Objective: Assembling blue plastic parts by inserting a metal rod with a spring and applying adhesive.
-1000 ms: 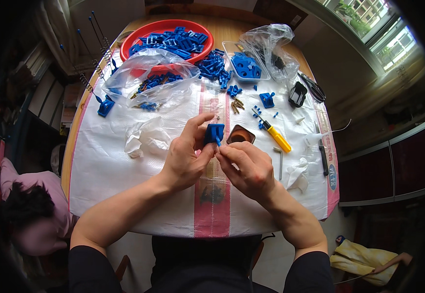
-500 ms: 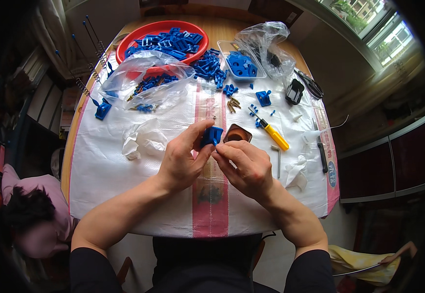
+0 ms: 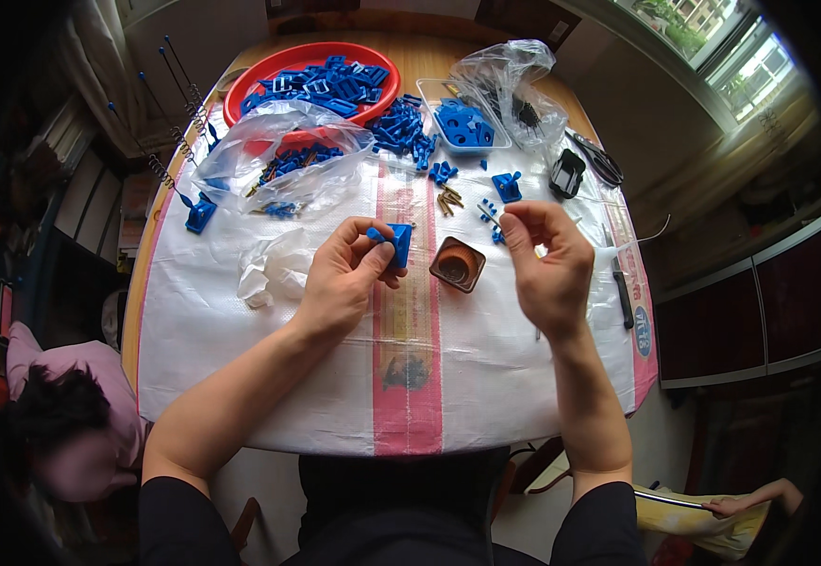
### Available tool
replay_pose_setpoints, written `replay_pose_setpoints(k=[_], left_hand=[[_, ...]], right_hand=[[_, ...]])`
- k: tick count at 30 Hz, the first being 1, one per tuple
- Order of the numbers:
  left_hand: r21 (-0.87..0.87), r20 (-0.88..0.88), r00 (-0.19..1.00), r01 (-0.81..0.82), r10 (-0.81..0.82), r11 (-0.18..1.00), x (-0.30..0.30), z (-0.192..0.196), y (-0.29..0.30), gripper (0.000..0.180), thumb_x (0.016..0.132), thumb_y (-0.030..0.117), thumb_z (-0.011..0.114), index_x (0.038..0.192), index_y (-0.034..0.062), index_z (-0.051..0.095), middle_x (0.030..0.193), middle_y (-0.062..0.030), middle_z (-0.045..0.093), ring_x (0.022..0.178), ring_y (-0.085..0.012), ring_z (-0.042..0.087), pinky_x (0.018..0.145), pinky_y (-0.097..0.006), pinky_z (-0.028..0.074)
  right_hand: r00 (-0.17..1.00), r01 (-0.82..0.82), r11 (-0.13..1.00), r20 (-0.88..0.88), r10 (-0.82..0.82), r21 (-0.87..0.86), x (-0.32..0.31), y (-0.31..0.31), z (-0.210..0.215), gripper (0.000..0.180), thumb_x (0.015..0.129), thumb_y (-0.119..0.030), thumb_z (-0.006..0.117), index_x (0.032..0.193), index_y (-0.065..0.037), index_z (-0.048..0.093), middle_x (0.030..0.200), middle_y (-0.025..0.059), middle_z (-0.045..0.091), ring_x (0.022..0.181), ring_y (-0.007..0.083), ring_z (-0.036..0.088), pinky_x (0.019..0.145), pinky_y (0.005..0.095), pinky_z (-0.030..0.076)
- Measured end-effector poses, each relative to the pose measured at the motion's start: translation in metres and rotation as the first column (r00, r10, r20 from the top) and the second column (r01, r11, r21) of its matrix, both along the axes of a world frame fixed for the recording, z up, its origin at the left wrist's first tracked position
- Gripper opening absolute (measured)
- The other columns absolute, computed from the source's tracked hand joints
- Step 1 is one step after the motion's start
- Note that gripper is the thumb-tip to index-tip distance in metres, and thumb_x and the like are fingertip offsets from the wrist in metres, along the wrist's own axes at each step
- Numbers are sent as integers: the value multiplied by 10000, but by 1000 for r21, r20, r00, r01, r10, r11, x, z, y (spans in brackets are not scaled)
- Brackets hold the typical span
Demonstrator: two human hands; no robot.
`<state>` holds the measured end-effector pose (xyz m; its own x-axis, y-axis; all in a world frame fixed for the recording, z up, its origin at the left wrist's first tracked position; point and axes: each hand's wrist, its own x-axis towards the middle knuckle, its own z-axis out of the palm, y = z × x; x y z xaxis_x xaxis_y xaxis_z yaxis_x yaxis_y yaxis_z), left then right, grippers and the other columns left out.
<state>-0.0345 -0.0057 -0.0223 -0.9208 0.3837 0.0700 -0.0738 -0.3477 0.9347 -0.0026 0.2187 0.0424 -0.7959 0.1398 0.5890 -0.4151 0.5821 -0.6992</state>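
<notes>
My left hand (image 3: 346, 274) grips a blue plastic piece (image 3: 399, 245) with a squarish plate and a knob at its side. To the right, my right hand (image 3: 552, 264) is closed, thumb and forefinger together above the small blue parts. Anything between those fingertips is too hidden to name. The thin shaft of a screwdriver (image 3: 489, 215) shows beside them, its handle covered by the hand. Between my hands stands a small brown square container (image 3: 458, 265). A similar blue plastic piece (image 3: 507, 187) lies just beyond my right hand.
A red basin (image 3: 392, 90) of blue parts, a clear plastic bag (image 3: 222, 174) and a clear tub (image 3: 500, 141) stand at the back. Brass-coloured pieces (image 3: 448, 201) lie nearby. Crumpled paper (image 3: 269, 269) is left, a knife (image 3: 623, 300) right. A person (image 3: 57, 415) is at lower left.
My right hand has left the blue piece and moved right, over the screwdriver's handle. My left hand has shifted slightly left and turned the blue piece, uncovering the brown container.
</notes>
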Motion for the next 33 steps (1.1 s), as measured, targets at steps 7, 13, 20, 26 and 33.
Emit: replay_pose_setpoints(k=[7,13,20,26,33], left_hand=[[258,232,964,71,-133,964,-2,1,-1,178,980,135,553,1136,57,519,1108,-141,644,847,-180,640,712,-270,517],[278,226,959,106,-172,955,-1,3,1,184,976,153,559,1131,57,531,1169,-138,622,882,-196,646,725,-279,517],[335,150,958,183,-244,924,-5,0,-2,214,959,183,585,1129,58,548,1081,-114,648,914,-198,656,759,-292,515],[290,107,982,122,-158,949,-3,0,-1,221,954,177,595,1131,52,554,956,-90,675,904,-186,660,782,-308,514],[242,102,985,114,-142,963,2,0,2,196,954,143,599,1120,38,602,965,-89,680,887,-185,657,768,-317,517]], right_hand=[[977,-126,878,213,29,462,-52,15,-1,92,858,-96,628,885,-13,660,864,168,654,855,352,635,771,429,492],[954,-127,756,289,-85,642,-117,7,-38,174,828,-156,658,944,-37,707,901,167,694,872,343,658,813,424,504],[918,-125,778,369,-144,615,-127,2,-28,150,799,-172,686,883,-54,724,885,151,708,828,300,682,787,387,523],[970,-155,984,204,134,87,-59,-13,13,114,827,-103,658,892,-13,687,829,124,720,751,195,706,692,311,551],[851,-465,864,170,496,-195,3,-17,-10,141,829,38,704,962,-3,680,886,57,701,808,94,654,696,232,517]])
